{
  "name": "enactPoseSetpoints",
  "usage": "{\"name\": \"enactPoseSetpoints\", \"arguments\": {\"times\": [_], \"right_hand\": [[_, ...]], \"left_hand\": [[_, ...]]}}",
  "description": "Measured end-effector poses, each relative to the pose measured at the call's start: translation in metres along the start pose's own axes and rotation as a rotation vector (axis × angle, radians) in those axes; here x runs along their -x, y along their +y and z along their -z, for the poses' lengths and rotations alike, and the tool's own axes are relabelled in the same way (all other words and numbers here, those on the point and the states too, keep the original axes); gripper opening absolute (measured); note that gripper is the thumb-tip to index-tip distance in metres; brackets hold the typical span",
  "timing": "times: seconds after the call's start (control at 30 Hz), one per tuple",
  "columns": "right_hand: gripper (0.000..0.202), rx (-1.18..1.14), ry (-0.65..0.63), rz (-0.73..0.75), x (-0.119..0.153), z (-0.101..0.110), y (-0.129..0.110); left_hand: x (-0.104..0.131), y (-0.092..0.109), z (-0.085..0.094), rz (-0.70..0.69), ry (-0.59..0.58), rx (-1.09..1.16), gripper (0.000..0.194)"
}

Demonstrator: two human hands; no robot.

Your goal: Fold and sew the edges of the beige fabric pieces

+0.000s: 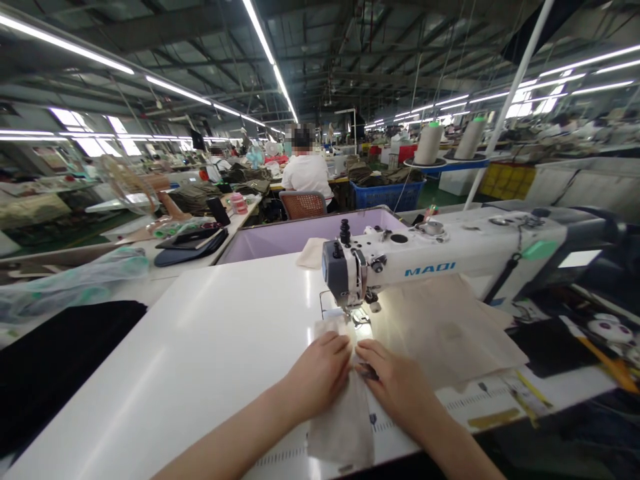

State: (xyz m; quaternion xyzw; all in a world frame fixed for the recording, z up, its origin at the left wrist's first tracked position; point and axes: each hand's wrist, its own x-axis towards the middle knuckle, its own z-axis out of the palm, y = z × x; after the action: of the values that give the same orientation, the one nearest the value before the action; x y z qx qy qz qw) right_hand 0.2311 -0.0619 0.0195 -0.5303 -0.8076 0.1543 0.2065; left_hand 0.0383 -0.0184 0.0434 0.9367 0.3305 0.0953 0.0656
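Observation:
On the white sewing table a beige fabric strip (pixel 340 423) runs toward me from the needle area of a sewing machine (pixel 430 257). My left hand (pixel 325 367) is closed on the strip's upper part, fingers bent and pressed down. Close by on the right, my right hand (pixel 395 377) has its fingers curled just in front of the lit presser foot (pixel 361 319). A small dark object (pixel 367 371) shows under its fingers; its kind is unclear. A larger beige fabric piece (pixel 445 330) lies under the machine arm.
Black cloth (pixel 75 367) and clear plastic (pixel 75 283) lie at left. A lilac bin (pixel 300 230) adjoins the table's far edge. Thread cones (pixel 429 143) stand on a rack behind the machine. A person in white (pixel 306 173) sits ahead. A tape measure (pixel 530 397) lies at right.

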Motion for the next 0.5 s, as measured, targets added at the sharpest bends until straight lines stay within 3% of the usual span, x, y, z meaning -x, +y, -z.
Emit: {"name": "enactPoseSetpoints", "arguments": {"times": [0.23, 0.5], "right_hand": [[0.031, 0.125, -0.042, 0.046, 0.010, -0.006, 0.000], [0.022, 0.113, -0.050, 0.043, 0.000, -0.001, 0.002]], "left_hand": [[0.013, 0.001, -0.006, -0.036, 0.087, 0.053, 0.030], [0.008, -0.005, -0.003, -0.052, 0.072, 0.098, 0.031]]}}
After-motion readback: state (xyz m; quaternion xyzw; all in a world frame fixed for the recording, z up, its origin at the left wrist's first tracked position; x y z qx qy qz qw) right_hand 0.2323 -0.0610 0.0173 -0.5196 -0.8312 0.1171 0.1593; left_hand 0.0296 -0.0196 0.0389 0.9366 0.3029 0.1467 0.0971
